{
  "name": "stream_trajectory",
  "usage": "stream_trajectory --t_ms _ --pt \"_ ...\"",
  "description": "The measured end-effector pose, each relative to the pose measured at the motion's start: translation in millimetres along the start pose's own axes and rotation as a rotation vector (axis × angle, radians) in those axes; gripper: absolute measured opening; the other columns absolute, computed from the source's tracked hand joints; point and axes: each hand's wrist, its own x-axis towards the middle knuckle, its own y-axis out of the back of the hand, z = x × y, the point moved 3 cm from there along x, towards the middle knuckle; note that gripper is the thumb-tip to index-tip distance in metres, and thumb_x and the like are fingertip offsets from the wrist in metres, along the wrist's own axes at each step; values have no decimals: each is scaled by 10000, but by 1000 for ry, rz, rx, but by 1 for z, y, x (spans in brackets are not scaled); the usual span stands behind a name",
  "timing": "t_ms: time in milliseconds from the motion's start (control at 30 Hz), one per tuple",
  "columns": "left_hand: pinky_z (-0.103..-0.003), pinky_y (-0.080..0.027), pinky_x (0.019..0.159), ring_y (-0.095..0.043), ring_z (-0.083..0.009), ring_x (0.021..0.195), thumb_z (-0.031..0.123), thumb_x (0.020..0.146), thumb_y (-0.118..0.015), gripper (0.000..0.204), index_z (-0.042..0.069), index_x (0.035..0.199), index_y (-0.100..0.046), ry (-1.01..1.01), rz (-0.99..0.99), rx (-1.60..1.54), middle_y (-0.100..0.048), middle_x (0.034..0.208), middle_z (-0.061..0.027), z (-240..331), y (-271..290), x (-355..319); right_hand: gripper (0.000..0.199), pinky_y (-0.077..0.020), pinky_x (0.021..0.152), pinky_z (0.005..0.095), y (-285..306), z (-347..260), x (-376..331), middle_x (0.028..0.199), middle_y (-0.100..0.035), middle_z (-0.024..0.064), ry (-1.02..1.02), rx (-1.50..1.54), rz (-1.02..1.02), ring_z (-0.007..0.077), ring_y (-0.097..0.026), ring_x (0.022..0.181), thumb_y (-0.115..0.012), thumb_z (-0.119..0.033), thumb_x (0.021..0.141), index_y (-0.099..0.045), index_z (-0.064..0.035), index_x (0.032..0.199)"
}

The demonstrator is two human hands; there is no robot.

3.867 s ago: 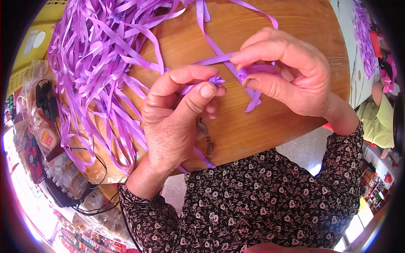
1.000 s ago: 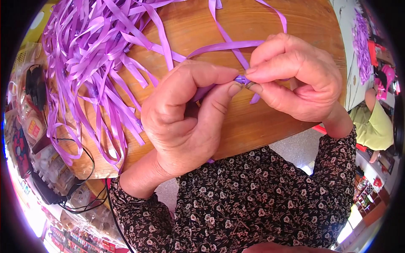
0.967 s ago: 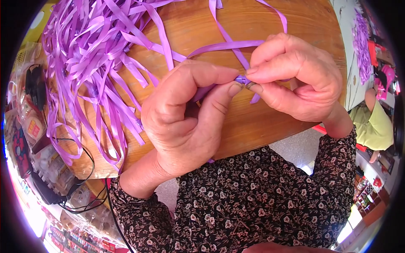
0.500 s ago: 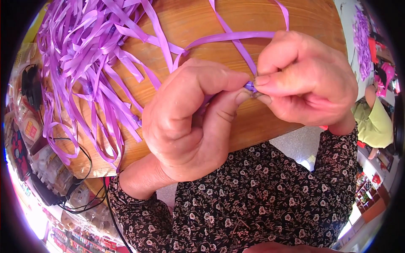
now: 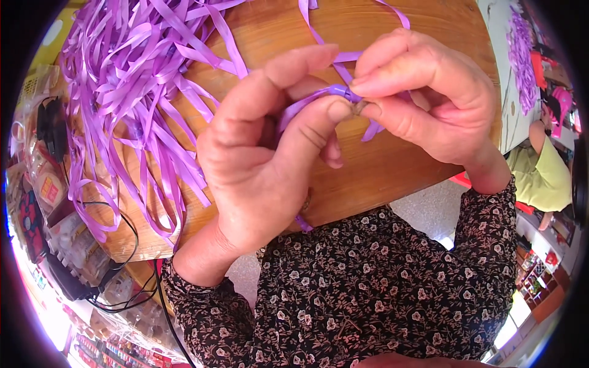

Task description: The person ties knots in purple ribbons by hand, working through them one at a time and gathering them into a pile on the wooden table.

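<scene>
Head view: a narrow purple satin ribbon with a small, shiny violet knot-like end hung above the table, between the two hands. The right hand pinched that end between thumb and forefinger. The left hand had its forefinger lifted away and its thumb at the end; whether it gripped the ribbon could not be told. A stretch of wood ran from beneath the hands to the near edge, leaving room there; the left wrist lay across that edge. Farther left, a tangled heap of purple ribbons filled the far-left part of the brown varnished wooden table and spilled toward its edge. Beyond lay black cables, a pale grey floor and, at right, a person in yellow-green clothing.
</scene>
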Motion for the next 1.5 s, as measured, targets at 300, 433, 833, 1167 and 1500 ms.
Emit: stream_trajectory --t_ms 300,433,833,1167,1500 --pt "-174 -426 567 -526 -54 621 9 833 -633 99 -6 931 -629 -11 -33 260 -638 836 -54 1 9 2 205 -462 633 227 4 0 1 946 -593 159 41 -39 -1 159 -576 788 -614 123 768 -619 44 957" --pt "-186 -396 620 -516 -65 690 4 822 -645 67 -14 883 -625 -230 -114 463 -610 798 -36 9 7 3 204 -462 628 229 5 1 0 934 -595 160 40 -55 2 163 -577 784 -621 116 764 -618 46 955" --pt "-302 -435 531 -534 -236 624 -47 776 -631 170 -62 938 -583 -440 -250 726 -598 803 -129 16 -1 0 226 -440 562 234 3 -7 0 882 -600 154 95 -100 -22 163 -566 687 -662 100 728 -614 36 940" --pt "-280 -389 513 -478 -192 582 -75 789 -602 154 -40 939 -599 -361 -202 645 -545 726 -94 13 3 0 228 -427 550 240 6 -6 -2 874 -590 161 109 -93 -21 157 -546 672 -672 85 727 -615 34 942" --pt "-193 -313 613 -397 -71 668 -25 831 -596 161 -16 989 -624 -147 -142 632 -447 736 10 20 3 -6 220 -402 545 239 4 -3 -3 871 -590 153 87 -43 7 145 -523 660 -677 74 729 -622 30 937"
